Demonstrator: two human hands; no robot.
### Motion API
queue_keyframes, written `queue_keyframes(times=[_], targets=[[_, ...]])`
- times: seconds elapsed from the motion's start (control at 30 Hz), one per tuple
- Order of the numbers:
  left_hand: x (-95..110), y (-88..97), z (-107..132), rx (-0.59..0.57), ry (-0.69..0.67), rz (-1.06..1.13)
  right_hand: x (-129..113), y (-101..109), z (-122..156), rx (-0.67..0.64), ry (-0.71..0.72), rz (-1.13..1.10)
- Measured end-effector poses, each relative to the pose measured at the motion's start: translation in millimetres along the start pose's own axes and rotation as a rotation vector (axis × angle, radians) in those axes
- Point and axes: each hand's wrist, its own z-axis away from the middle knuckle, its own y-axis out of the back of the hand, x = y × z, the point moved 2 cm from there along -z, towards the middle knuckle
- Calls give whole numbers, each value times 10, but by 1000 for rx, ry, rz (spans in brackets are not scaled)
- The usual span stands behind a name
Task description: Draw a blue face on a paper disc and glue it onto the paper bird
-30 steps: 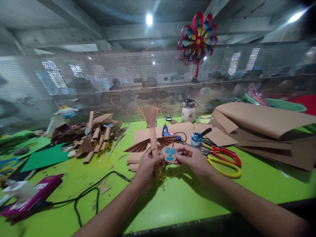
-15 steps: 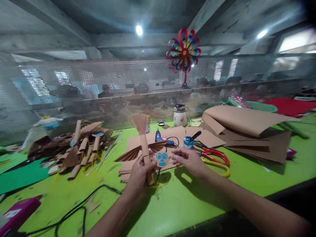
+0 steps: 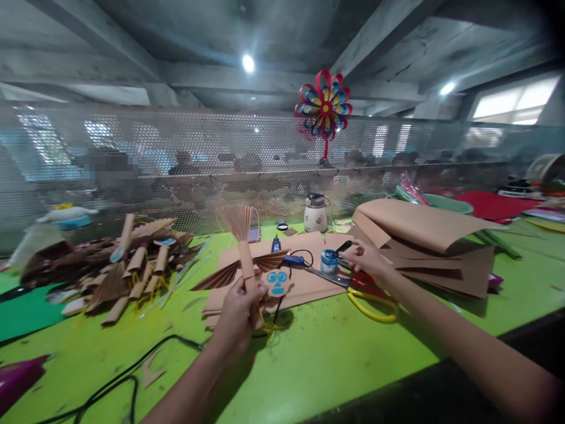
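My left hand (image 3: pixel 238 306) is closed around the brown paper roll of a paper bird (image 3: pixel 248 265). The bird has pleated wings, a fanned pleated end pointing up and yellow strings below. Beside my left fingers is its round paper face (image 3: pixel 277 284), with eyes, nose and mouth painted blue. A small jar of blue paint (image 3: pixel 329 262) stands on the brown paper sheets, a black-handled brush (image 3: pixel 344 246) leaning in it. My right hand (image 3: pixel 367 258) pinches the upper end of the brush handle. Under my right wrist lie scissors (image 3: pixel 373 304) with red and yellow handles.
A blue glue gun (image 3: pixel 293 259) lies behind the bird. Several paper rolls and pleated pieces (image 3: pixel 128 268) are heaped at left. Large brown sheets (image 3: pixel 432 229) lie at right. A bottle (image 3: pixel 315 213) stands at the back before a perforated metal screen (image 3: pixel 212 141). A black cable (image 3: pixel 128 377) crosses the front left.
My right hand has moved away from the painted face, to the right and up, and taken hold of the brush in the jar. My left hand still holds the bird. The camera view has shifted slightly.
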Motion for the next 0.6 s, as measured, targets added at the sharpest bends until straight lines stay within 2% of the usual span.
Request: queue_keyframes(times=[0.1,0.2,0.4,0.6], targets=[[-6,-4,3,-2,-1,-3,18,-178,-101,-48,11,12],[2,-12,21,-1,-4,-1,6,-283,-212,-33,49,83],[-2,-4,25,-16,-4,7,-36,-247,-324,35,191,271],[-26,19,12,-31,-4,-2,32,-237,-327,41,263,318]])
